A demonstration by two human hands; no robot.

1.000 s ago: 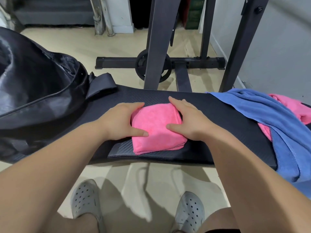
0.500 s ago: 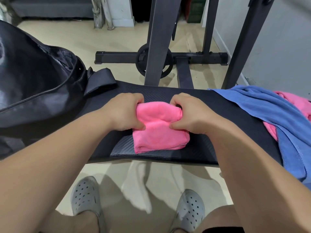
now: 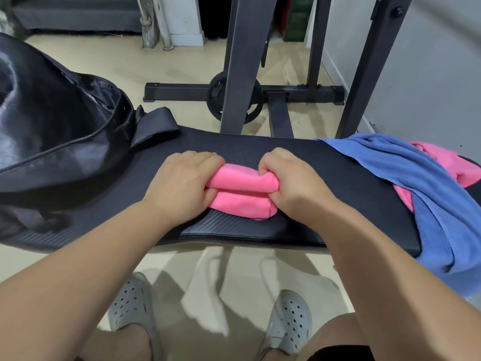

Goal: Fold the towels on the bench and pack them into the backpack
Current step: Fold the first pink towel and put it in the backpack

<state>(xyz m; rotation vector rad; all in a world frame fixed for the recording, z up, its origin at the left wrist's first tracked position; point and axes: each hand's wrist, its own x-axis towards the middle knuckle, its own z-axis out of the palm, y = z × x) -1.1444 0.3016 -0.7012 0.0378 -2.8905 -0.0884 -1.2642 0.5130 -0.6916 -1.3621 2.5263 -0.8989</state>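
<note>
On the bench [image 3: 325, 162], left hand [image 3: 182, 183] and right hand [image 3: 296, 186], earlier flat, now clutch the doubled pink towel [image 3: 242, 179]. Bare bench surrounds it.

No text, label, brand or number can be read anywhere in the scene. The dark green box [image 3: 296, 19] standing on the floor at the far edge, right of centre, bears faint pale markings on its face, but they are too blurred and too small to make out.
</note>
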